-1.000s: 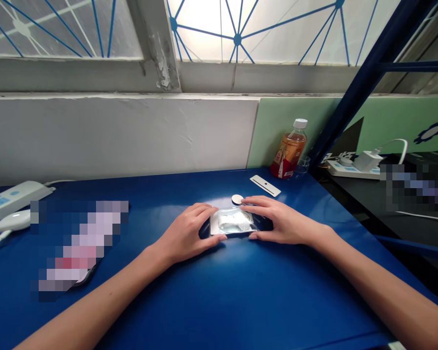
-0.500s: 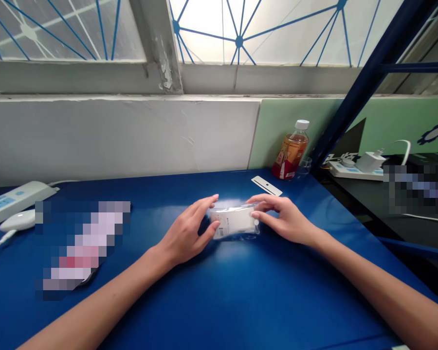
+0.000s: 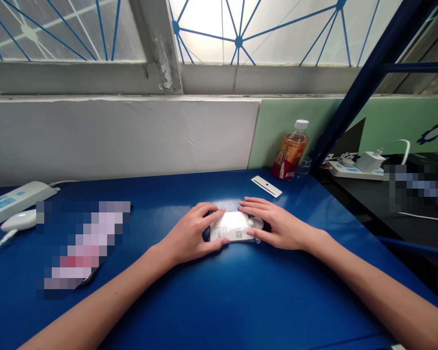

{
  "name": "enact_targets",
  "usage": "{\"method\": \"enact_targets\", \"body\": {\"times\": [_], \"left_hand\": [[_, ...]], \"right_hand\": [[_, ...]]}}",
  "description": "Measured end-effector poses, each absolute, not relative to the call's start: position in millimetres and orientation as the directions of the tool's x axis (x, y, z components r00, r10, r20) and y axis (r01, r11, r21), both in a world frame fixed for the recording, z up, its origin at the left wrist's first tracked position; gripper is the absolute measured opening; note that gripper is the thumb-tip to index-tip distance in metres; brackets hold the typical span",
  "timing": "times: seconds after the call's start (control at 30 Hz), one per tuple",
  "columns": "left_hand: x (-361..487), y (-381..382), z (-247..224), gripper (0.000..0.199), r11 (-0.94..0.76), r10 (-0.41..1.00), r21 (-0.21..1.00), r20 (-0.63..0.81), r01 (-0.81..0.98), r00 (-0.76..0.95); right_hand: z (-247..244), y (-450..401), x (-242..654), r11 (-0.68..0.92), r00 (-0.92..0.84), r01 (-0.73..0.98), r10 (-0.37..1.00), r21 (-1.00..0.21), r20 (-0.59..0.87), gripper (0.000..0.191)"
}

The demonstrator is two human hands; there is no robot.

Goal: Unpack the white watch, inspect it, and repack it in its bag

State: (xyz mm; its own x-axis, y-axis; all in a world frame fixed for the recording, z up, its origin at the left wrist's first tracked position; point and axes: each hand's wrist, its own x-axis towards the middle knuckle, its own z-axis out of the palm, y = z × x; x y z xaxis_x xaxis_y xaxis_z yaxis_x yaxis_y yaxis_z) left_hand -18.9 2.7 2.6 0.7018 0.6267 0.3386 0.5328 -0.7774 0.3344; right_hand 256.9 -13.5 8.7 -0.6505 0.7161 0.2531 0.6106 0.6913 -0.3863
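Observation:
A small white packet in clear plastic (image 3: 233,225), with printed marks on its face, lies on the blue tabletop (image 3: 219,291) between my hands. My left hand (image 3: 195,231) grips its left end, thumb along the near edge and fingers at the far edge. On the right end rests my right hand (image 3: 277,221), its fingers stretched out past the far edge and its thumb touching the near side. A flat white strip with a dark line (image 3: 266,186) lies beyond my right hand.
An orange-labelled bottle (image 3: 290,150) stands at the back right near a blue post (image 3: 350,97). On the left are a power strip (image 3: 20,199), a white cabled device (image 3: 20,221) and a blurred-out flat object (image 3: 91,243). A wall runs behind.
The packet's face looks different, with the printed square now nearer its right end. My left hand has closed onto the left end, and my right fingers have straightened over the right end.

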Motion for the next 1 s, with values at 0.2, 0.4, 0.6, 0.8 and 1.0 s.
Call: {"method": "enact_targets", "body": {"times": [0.2, 0.4, 0.6, 0.8, 1.0], "left_hand": [[-17.2, 3.4, 2.8, 0.049, -0.772, 0.635, 0.326, 0.339, 0.546, 0.695], [-17.6, 2.3, -0.7, 0.051, -0.769, 0.637, 0.317, 0.311, 0.555, 0.706], [-17.0, -0.2, -0.8, 0.057, -0.778, 0.628, 0.299, 0.325, 0.553, 0.707], [-15.1, -1.8, 2.7, 0.052, -0.792, 0.610, 0.314, 0.363, 0.524, 0.705], [-15.0, -0.5, 1.4, 0.052, -0.783, 0.619, 0.333, 0.337, 0.525, 0.710]], "right_hand": [[13.0, -16.0, 257.2, 0.671, -0.691, 0.653, 0.718, -0.351, 0.086, 0.070], [13.2, -16.3, 256.6, 0.652, -0.687, 0.664, 0.725, -0.366, 0.045, 0.072], [12.7, -16.3, 257.2, 0.634, -0.677, 0.666, 0.735, -0.392, 0.039, 0.072], [11.9, -15.9, 257.0, 0.637, -0.675, 0.653, 0.735, -0.409, 0.067, 0.071], [9.0, -14.6, 260.0, 0.649, -0.664, 0.641, 0.737, -0.409, 0.127, 0.073]]}}
